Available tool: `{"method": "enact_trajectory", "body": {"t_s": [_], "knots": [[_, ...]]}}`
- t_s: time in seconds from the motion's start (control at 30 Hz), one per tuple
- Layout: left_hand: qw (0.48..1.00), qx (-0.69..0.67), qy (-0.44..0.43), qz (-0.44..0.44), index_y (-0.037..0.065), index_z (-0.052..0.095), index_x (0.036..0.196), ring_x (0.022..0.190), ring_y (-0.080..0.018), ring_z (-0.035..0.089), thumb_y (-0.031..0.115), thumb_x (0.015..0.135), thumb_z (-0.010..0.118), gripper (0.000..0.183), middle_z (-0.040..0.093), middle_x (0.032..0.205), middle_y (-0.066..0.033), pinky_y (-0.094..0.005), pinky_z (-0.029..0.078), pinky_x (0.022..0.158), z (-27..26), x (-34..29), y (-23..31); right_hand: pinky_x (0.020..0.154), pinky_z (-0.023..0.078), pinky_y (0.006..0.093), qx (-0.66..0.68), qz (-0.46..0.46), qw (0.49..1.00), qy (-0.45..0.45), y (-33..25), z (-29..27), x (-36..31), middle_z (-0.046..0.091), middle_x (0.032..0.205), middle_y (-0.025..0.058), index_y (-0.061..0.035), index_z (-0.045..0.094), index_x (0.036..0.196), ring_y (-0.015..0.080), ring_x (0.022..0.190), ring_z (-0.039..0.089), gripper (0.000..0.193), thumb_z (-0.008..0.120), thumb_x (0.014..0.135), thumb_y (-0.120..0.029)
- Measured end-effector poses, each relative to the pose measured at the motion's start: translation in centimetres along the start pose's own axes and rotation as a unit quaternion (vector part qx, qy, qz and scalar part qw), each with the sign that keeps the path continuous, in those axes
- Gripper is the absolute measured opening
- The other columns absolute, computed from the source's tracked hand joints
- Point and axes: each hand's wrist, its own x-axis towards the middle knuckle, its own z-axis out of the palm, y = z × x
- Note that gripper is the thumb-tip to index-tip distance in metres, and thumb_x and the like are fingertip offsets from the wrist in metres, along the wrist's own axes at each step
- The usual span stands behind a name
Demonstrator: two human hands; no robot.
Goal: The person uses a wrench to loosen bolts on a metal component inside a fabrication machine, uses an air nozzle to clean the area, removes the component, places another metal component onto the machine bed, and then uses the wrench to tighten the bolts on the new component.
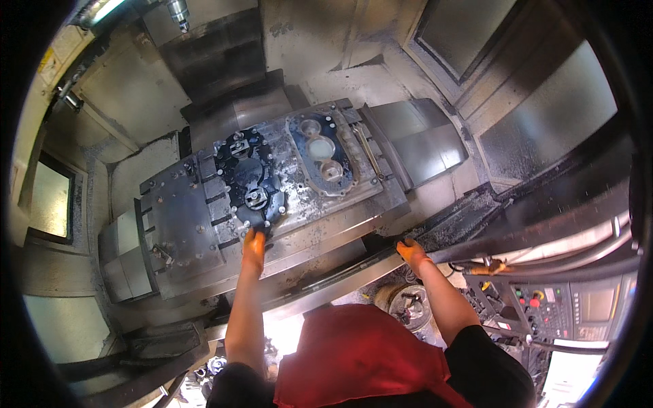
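Observation:
My left hand (254,250), in an orange glove, reaches the near end of a black fixture plate (249,174). Its fingers are closed at a small dark piece there, too blurred to name. Bolts and two metal clamps (256,197) sit on this plate. To its right lies a grey metal housing (321,153) with three round recesses, the middle one holding pale liquid. My right hand (412,253), also gloved in orange, rests with curled fingers on the metal sill (371,273) along the machine's front. Both parts are on the slotted machine table (183,224).
A wrench (368,149) lies at the table's right end. Nozzles (178,13) hang at the upper left. Metal chips (469,217) pile in the right-hand trough. A control panel (544,306) stands at the lower right, and a round drum (411,306) is below the sill.

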Motion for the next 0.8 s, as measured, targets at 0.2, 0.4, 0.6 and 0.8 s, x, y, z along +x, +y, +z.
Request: {"method": "enact_trajectory", "body": {"t_s": [0.2, 0.4, 0.6, 0.8], "knots": [[0.999, -0.008, 0.023, 0.024, 0.007, 0.046, 0.133, 0.090, -0.0130, 0.051, 0.026, 0.094, 0.057, 0.045, 0.058, 0.108, -0.0023, -0.0280, 0.042, 0.080, 10.1, 18.2, 4.3, 0.095, 0.040, 0.0321, 0.032, -0.039, 0.996, 0.069, -9.0, 3.8, 9.2, 0.059, 0.117, 0.0144, 0.0008, 0.050, 0.124, 0.0233, 0.108, 0.054, 0.053, 0.061, 0.087, -0.035], [0.954, 0.284, 0.099, -0.018, 0.006, 0.043, 0.130, 0.100, -0.0323, 0.057, 0.044, 0.092, 0.047, 0.054, 0.061, 0.111, -0.0196, -0.0399, 0.045, 0.088, 16.8, 26.3, 6.8, 0.102, 0.037, 0.0347, 0.009, -0.097, 0.992, 0.074, -16.6, 8.0, 18.5, 0.052, 0.132, 0.0222, 0.0031, 0.036, 0.139, 0.0335, 0.124, 0.049, 0.068, 0.058, 0.089, -0.037], [0.866, 0.452, 0.174, -0.125, 0.010, 0.039, 0.137, 0.111, -0.0382, 0.058, 0.053, 0.087, 0.044, 0.067, 0.061, 0.117, -0.0235, -0.0450, 0.045, 0.094, 18.4, 29.2, 7.9, 0.099, 0.036, 0.0300, 0.129, -0.075, 0.989, 0.014, -19.0, 12.6, 22.1, 0.053, 0.131, 0.0093, -0.0002, 0.039, 0.139, 0.0212, 0.116, 0.050, 0.057, 0.059, 0.092, -0.026], [0.871, 0.445, 0.187, -0.089, 0.013, 0.039, 0.139, 0.104, -0.0416, 0.059, 0.049, 0.089, 0.044, 0.062, 0.063, 0.107, -0.0271, -0.0471, 0.046, 0.090, 20.6, 28.6, 6.7, 0.104, 0.033, 0.0298, 0.255, 0.021, 0.964, -0.077, -22.7, 11.5, 22.1, 0.043, 0.140, 0.0120, -0.0045, 0.033, 0.144, 0.0218, 0.125, 0.043, 0.060, 0.059, 0.093, -0.024]]}}
